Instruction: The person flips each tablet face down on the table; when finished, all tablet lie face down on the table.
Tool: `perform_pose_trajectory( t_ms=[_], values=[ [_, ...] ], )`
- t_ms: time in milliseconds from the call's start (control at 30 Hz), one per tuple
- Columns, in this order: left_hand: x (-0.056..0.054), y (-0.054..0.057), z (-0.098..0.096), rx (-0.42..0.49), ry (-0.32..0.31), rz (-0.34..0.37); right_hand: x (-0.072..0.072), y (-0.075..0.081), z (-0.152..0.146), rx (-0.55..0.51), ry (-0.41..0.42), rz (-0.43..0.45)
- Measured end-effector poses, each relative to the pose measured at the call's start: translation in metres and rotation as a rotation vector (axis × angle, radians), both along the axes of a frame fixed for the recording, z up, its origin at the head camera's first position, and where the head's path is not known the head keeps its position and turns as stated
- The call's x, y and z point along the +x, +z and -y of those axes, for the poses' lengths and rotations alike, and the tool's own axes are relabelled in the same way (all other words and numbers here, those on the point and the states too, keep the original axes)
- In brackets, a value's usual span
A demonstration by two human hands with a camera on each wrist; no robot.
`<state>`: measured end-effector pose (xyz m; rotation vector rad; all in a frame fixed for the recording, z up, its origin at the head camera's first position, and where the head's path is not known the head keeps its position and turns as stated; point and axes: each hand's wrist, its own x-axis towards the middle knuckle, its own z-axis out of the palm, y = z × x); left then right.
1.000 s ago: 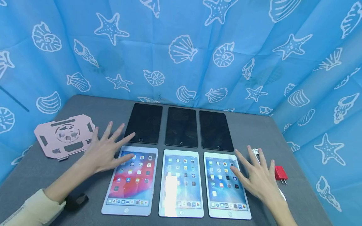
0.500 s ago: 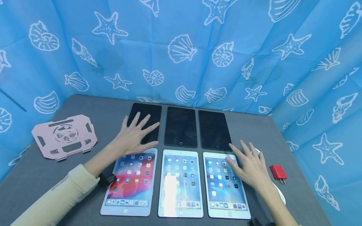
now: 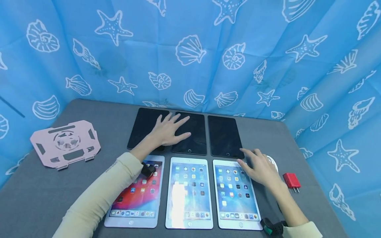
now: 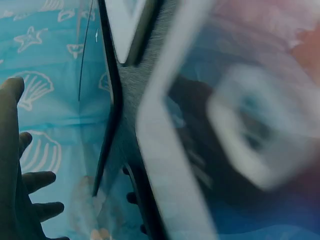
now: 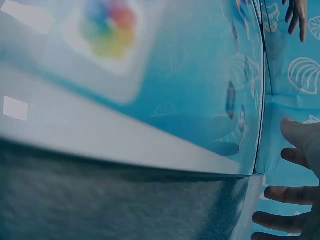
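Note:
My left hand [image 3: 168, 130] is over the back row, fingers spread, between the left dark tablet [image 3: 145, 124] and the middle dark tablet [image 3: 194, 134]. Its sleeve crosses the left white tablet [image 3: 140, 205], whose lit screen is red and blue. I cannot tell whether this hand touches a screen. My right hand [image 3: 262, 168] has its fingers extended near the top right corner of the right white tablet [image 3: 238, 195], close to the lower edge of the right dark tablet [image 3: 224, 135]. In the right wrist view the same hand [image 5: 300, 190] holds nothing.
Between the outer white tablets lies the middle white tablet [image 3: 190, 191], with glare on its screen. A pink slotted stand plate [image 3: 66, 143] is at left. A red plug adapter [image 3: 292, 180] and a white cable [image 3: 272, 162] are at right. A blue shell-print curtain [image 3: 166, 56] hangs behind the grey table.
My left hand has moved right and away from me, from beside the left white tablet to over the dark tablets. The right hand has shifted slightly left, its fingers less spread.

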<state>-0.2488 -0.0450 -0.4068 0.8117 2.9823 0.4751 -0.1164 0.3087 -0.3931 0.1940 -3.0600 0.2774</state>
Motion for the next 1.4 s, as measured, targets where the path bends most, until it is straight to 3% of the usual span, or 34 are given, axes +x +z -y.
perform_pose_trajectory(
  t_ms=[200, 367, 533, 867, 1400],
  values=[
    [-0.024, -0.001, -0.033, 0.059, 0.0, 0.037, -0.008, 0.002, -0.007, -0.033, 0.011, 0.037],
    [-0.037, -0.006, -0.055, 0.094, -0.007, 0.088, -0.014, 0.001, -0.011, -0.035, 0.006, 0.073],
    [-0.045, -0.012, -0.071, 0.103, 0.049, 0.145, -0.02, 0.002, -0.012, -0.037, 0.034, 0.089],
    [-0.055, -0.011, -0.099, 0.167, 0.057, 0.252, -0.026, -0.003, -0.007, -0.025, 0.003, 0.149],
    [-0.057, -0.019, -0.114, -0.064, 0.019, 0.366, -0.037, -0.008, -0.016, -0.184, -0.011, 0.213]
  ],
)
